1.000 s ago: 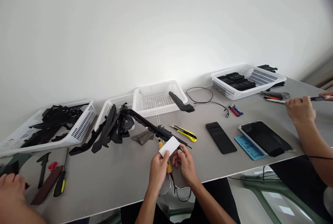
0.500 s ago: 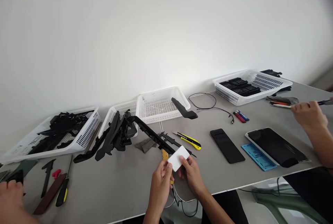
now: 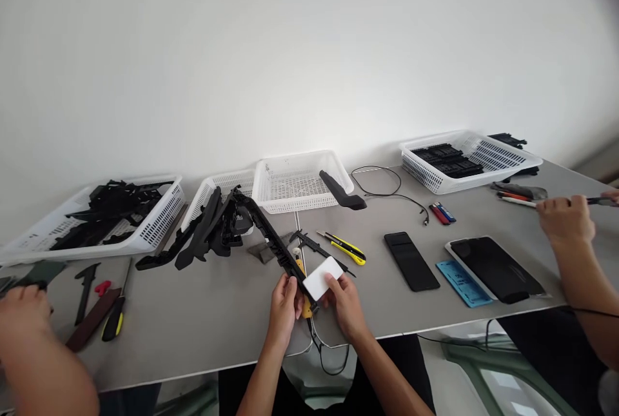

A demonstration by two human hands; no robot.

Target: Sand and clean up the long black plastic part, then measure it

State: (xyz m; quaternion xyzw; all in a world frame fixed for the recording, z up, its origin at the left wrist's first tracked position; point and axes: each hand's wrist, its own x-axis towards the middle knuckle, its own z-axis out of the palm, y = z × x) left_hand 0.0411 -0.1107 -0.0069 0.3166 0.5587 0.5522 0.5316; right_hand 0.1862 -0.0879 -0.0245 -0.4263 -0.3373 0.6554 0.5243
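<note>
Where strip meets left hand, grip uncertain

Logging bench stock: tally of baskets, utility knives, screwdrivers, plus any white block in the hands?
Baskets: 4
Utility knife: 1
Screwdriver: 1
White block, in the right hand: 1
Total: 7

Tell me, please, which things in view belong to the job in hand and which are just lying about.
In hand:
- black strip, in the left hand
- white block, in the right hand

Seemingly just lying about:
- cutter
- phone
- blue panel
- cable
</note>
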